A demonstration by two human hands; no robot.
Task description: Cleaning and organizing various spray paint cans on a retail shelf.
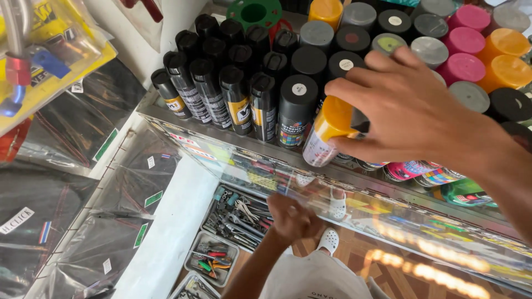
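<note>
Gripping a spray can (327, 135) with a yellow-orange cap and a white body, the right hand (410, 111) has its fingers pressed around the cap while the can tilts at the front edge of a glass shelf (221, 147). The grip is on the cap alone, so I judge the cap could pull off and let the can fall through to the floor below. The tilted can could also knock the black-capped can (296, 111) just beside it, and the crowded row of slim black cans (216, 83) would topple in a chain.

The left hand (293, 218) hangs low below the shelf, fingers curled; whether it holds anything I cannot tell.

Behind stand cans with grey, pink and orange caps (471, 55), and a green ring-shaped lid (255, 12) lies at the back. The slim cans carry yellow-and-black labels. Clear bags with small green and white stickers (105, 145) hang at left, and a yellow-backed blister pack (44, 61) sits top left. Trays of hand tools (235, 216) lie on the floor.
</note>
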